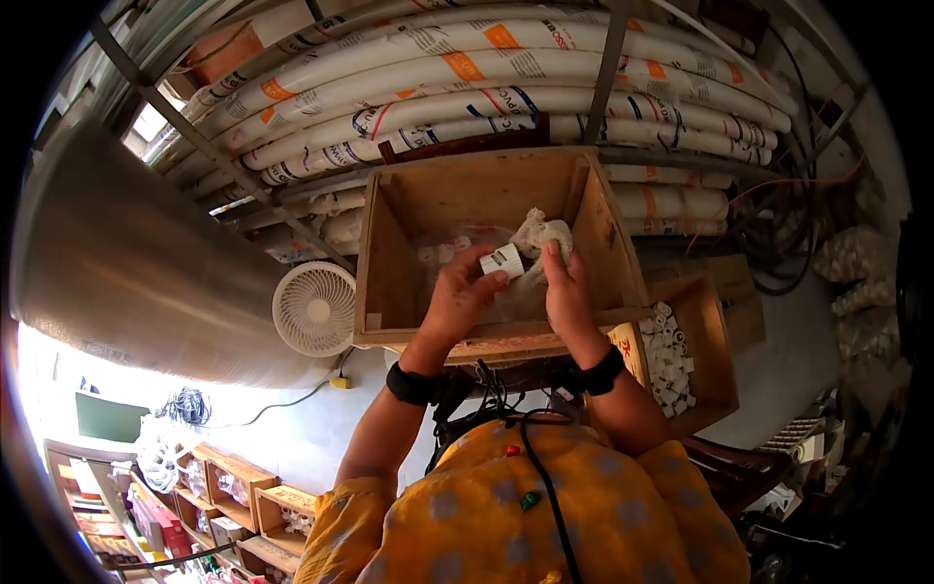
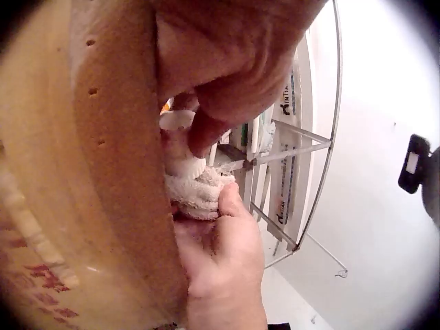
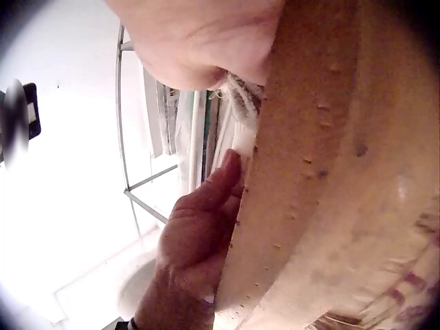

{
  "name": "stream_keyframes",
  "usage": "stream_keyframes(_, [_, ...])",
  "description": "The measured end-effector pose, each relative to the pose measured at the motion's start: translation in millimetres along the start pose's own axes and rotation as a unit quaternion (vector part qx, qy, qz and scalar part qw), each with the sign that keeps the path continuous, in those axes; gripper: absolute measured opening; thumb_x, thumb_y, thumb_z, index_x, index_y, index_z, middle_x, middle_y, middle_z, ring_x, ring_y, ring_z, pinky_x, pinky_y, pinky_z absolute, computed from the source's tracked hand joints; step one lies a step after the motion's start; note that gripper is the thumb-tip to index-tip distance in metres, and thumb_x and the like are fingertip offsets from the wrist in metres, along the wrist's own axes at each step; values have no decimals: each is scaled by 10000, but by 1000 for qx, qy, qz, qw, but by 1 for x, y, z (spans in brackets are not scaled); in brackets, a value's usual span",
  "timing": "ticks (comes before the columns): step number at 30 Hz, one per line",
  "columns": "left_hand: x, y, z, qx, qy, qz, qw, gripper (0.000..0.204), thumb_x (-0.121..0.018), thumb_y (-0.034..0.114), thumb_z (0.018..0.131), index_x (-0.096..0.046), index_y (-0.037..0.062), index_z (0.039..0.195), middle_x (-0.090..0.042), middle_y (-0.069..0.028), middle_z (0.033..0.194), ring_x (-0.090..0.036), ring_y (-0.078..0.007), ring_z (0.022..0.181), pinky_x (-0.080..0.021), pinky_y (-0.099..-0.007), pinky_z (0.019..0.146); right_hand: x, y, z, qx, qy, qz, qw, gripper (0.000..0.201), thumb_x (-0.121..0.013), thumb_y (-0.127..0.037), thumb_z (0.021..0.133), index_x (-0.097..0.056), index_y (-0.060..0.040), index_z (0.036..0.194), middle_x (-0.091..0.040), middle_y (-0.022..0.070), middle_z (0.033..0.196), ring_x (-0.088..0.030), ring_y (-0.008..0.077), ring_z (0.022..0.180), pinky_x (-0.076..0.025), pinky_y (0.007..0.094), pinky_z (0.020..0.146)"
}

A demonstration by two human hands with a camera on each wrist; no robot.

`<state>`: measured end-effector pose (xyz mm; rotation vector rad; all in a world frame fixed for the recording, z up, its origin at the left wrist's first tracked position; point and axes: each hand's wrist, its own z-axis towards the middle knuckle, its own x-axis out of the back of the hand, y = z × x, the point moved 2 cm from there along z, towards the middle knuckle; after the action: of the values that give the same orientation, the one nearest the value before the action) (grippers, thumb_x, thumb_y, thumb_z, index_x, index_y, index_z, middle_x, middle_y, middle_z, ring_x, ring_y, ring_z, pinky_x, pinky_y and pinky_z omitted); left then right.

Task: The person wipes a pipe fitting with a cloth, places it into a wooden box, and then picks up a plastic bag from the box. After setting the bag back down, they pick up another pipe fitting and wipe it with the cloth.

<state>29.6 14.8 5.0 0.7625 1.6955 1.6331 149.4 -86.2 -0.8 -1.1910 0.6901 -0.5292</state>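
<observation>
Over a wooden box (image 1: 467, 336), the left hand (image 1: 457, 297) pinches a white ribbed plastic fitting (image 1: 502, 261) between thumb and fingers. Beside it the right hand (image 1: 567, 297) grips a crumpled off-white cloth (image 1: 542, 234), its thumb on top. Cloth and fitting meet or nearly meet. In the left wrist view the cloth (image 2: 196, 196) lies against the fitting (image 2: 180, 148). The box wall hides part of both hands in the wrist views. Clear plastic with white pieces lies inside the box.
Long wrapped pipes (image 1: 389, 117) lie behind the box. A round white fan (image 1: 316, 309) stands to the left, near a large metal cylinder (image 1: 146, 253). At the right is a wooden box (image 1: 715, 341) holding many small white fittings (image 1: 666, 360).
</observation>
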Motion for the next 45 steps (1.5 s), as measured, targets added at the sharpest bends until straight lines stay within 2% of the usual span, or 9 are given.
stream_keyframes(7, [2, 0, 0, -23, 4, -42, 999, 324, -606, 58, 825, -523, -15, 1130, -617, -57, 830, -531, -88, 692, -424, -222, 607, -1, -10, -1, 19, 52, 29, 998, 412, -451, -391, 957, -526, 2, 1055, -480, -42, 820, -410, 74, 732, -369, 231, 674])
stream_keyframes(10, [2, -1, 0, -17, -12, -79, 997, 319, -613, 50, 819, -527, -13, 1119, -617, -48, 852, -529, -85, 703, -425, -220, 618, 3, -8, -2, 2, 4, 24, 1000, 437, -423, -406, 963, -527, 4, 1073, -495, -29, 860, -418, 81, 764, -371, 236, 713])
stream_keyframes(14, [3, -1, 1, -16, -26, -90, 995, 328, -635, 39, 803, -531, -6, 1111, -607, -29, 856, -521, -76, 705, -425, -220, 621, -6, -19, -5, 60, -162, 28, 984, 473, -362, -408, 979, -518, 9, 1139, -557, 43, 1026, -495, 125, 930, -380, 269, 879])
stream_keyframes(17, [3, 1, 0, -16, -25, -73, 997, 337, -654, 31, 789, -532, -4, 1101, -593, -14, 833, -513, -69, 697, -424, -216, 610, -7, -13, 1, -40, -194, 112, 974, 427, -406, -366, 974, -504, -5, 1178, -555, 57, 1057, -502, 128, 959, -382, 267, 899])
stream_keyframes(20, [3, 0, 0, -13, -28, -52, 998, 347, -669, 29, 781, -533, 5, 1099, -582, -1, 830, -506, -62, 697, -420, -208, 602, -6, -13, 3, -24, -200, 0, 980, 353, -455, -290, 963, -505, -14, 1177, -559, 55, 1041, -507, 127, 936, -406, 268, 859])
stream_keyframes(29, [-3, -4, -2, -24, -39, -41, 998, 353, -650, -17, 780, -528, 17, 1109, -588, 1, 891, -515, -55, 754, -420, -200, 645, 0, 17, 6, 52, -90, -90, 991, 227, -500, -221, 935, -508, -6, 1006, -552, 48, 833, -476, 110, 755, -411, 273, 675])
stream_keyframes(32, [-4, -4, -1, -28, -48, -37, 998, 352, -635, -34, 786, -518, 10, 1116, -590, -7, 926, -530, -64, 796, -434, -207, 683, 3, 15, 7, -28, -59, -30, 997, 218, -488, -225, 944, -513, -10, 972, -536, 33, 827, -459, 91, 753, -399, 260, 667])
stream_keyframes(38, [-4, -3, -2, -50, -32, -52, 997, 356, -625, -52, 787, -504, 1, 1118, -584, -18, 968, -538, -77, 868, -450, -220, 754, 3, 7, 4, -10, -11, 137, 990, 252, -471, -259, 962, -539, -16, 982, -543, -11, 877, -461, 69, 796, -388, 224, 704])
stream_keyframes(45, [-2, -2, -5, -40, -13, -18, 999, 352, -620, -80, 773, -517, 6, 1099, -579, -14, 958, -544, -86, 893, -454, -230, 790, -8, -5, 3, -3, -152, -106, 983, 381, -497, -314, 944, -491, -13, 1178, -592, 56, 918, -541, 145, 824, -431, 274, 738])
